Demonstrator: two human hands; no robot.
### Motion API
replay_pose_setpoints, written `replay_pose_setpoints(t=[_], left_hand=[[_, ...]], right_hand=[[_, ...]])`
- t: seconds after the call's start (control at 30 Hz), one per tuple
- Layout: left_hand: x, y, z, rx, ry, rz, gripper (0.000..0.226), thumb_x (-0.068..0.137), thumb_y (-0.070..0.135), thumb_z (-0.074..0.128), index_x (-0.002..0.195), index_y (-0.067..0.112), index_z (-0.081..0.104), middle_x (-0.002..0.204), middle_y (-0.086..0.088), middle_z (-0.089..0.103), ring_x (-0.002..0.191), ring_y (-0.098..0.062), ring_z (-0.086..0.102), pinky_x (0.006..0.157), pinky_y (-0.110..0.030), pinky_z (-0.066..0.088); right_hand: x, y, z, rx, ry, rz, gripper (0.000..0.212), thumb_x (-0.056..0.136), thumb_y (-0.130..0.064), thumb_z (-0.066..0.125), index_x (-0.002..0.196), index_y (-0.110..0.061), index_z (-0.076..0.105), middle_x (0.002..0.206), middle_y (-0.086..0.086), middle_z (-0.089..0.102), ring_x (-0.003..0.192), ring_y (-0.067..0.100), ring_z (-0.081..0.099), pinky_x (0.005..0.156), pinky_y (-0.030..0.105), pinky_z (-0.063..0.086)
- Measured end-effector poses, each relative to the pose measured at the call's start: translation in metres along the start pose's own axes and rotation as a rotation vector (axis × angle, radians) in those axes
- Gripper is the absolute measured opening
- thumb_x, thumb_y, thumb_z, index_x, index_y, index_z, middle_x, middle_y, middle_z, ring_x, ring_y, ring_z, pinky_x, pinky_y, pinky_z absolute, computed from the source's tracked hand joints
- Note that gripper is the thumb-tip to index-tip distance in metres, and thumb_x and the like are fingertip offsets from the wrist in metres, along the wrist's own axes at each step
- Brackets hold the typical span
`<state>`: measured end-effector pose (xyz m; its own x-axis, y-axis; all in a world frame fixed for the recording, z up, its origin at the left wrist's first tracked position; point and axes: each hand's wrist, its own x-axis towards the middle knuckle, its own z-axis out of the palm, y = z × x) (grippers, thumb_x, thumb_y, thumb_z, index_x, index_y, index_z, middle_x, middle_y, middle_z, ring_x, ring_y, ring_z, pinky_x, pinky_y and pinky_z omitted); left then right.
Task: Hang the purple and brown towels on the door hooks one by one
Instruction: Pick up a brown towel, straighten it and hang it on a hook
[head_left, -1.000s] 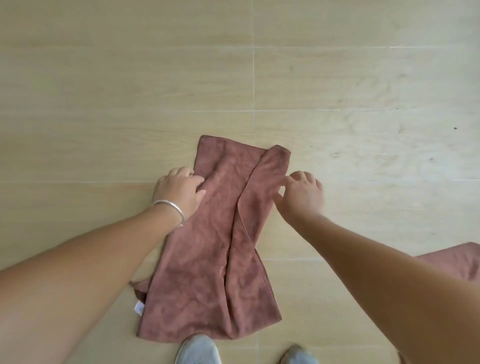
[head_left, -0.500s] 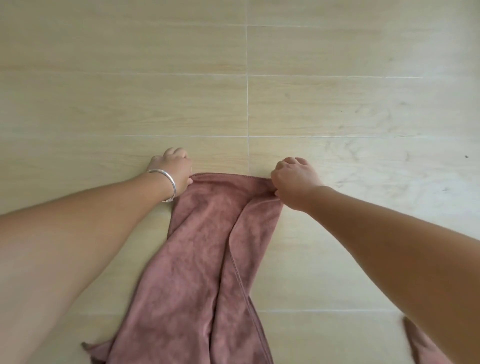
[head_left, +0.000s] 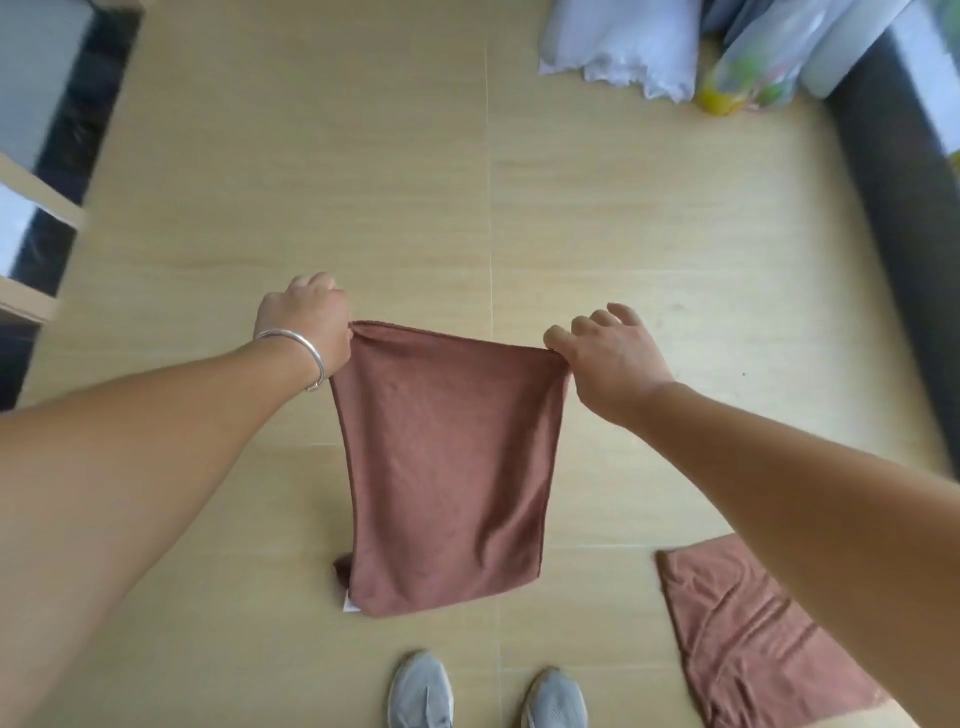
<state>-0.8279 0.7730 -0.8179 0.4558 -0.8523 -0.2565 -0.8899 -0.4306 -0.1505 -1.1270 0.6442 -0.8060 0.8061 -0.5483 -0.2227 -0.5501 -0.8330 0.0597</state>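
A brown towel (head_left: 452, 467) hangs spread out in the air above the floor, held by its two upper corners. My left hand (head_left: 306, 322), with a silver bangle at the wrist, grips the upper left corner. My right hand (head_left: 608, 353) pinches the upper right corner between thumb and forefinger, its other fingers loosely raised. A small white label shows at the towel's lower left corner. A second brown towel (head_left: 753, 639) lies crumpled on the floor at the lower right, partly hidden by my right forearm. No purple towel and no door hooks are in view.
The light wood-look floor (head_left: 363, 182) fills the view. White and clear plastic bags (head_left: 649, 47) lie at the back right. A dark skirting (head_left: 904, 208) runs along the right, a dark base with pale frames (head_left: 47, 171) stands at the left. My grey shoes (head_left: 421, 691) are below.
Both hands took the far corners of the towel lying on the floor and lifted it, and it now hangs spread between them. The view rose and widened.
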Motion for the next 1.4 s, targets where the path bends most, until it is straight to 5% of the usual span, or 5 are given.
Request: replay_pose_setpoints(t=[0.3,0.53,0.73,0.97,1.4], left_hand=[[-0.004,-0.079,-0.24,-0.032,0.261,-0.05,0.012,0.089,0.027,0.06,0.094,0.017,0.064,0.106,-0.002,0.052,0.105,-0.026,0.049,0.08,-0.039,0.048],[-0.06,-0.088,-0.292,-0.096,0.374,-0.006,0.007,0.089,0.026,0.062,0.085,0.02,0.061,0.101,0.0,0.054,0.099,-0.024,0.051,0.072,-0.035,0.044],[-0.145,-0.067,-0.22,-0.126,0.231,0.038,0.006,0.086,0.025,0.062,0.081,0.028,0.06,0.094,0.009,0.058,0.097,-0.018,0.054,0.068,-0.028,0.033],[-0.26,-0.022,-0.058,-0.092,-0.146,0.041,0.029,0.082,0.04,0.07,0.069,0.029,0.046,0.088,0.012,0.056,0.097,-0.012,0.054,0.068,-0.026,0.035],[-0.433,0.035,0.195,-0.229,-0.606,0.058,0.014,0.081,0.04,0.07,0.079,0.03,0.06,0.087,0.015,0.054,0.097,-0.01,0.054,0.068,-0.024,0.035]], right_hand=[[0.028,0.026,-0.249,-0.122,0.155,-0.117,0.044,0.08,-0.001,0.042,0.106,-0.027,0.067,0.106,-0.002,0.057,0.107,0.023,0.052,0.114,0.045,0.019],[-0.016,0.012,-0.299,-0.105,0.307,-0.033,0.037,0.087,-0.052,0.047,0.085,-0.028,0.075,0.093,-0.009,0.065,0.107,0.015,0.054,0.11,0.045,0.026],[-0.079,-0.017,-0.215,-0.048,0.374,-0.059,0.027,0.066,0.001,0.068,0.077,-0.023,0.072,0.069,-0.004,0.061,0.061,0.025,0.057,0.069,0.033,0.046],[-0.191,-0.077,-0.054,0.058,0.227,-0.133,0.032,0.06,-0.002,0.033,0.067,-0.02,0.059,0.064,-0.003,0.056,0.052,0.022,0.054,0.063,0.033,0.05],[-0.355,-0.172,0.169,0.185,-0.477,-0.097,0.037,0.06,0.002,0.059,0.086,-0.023,0.065,0.073,-0.003,0.065,0.071,0.02,0.066,0.089,0.036,0.05]])
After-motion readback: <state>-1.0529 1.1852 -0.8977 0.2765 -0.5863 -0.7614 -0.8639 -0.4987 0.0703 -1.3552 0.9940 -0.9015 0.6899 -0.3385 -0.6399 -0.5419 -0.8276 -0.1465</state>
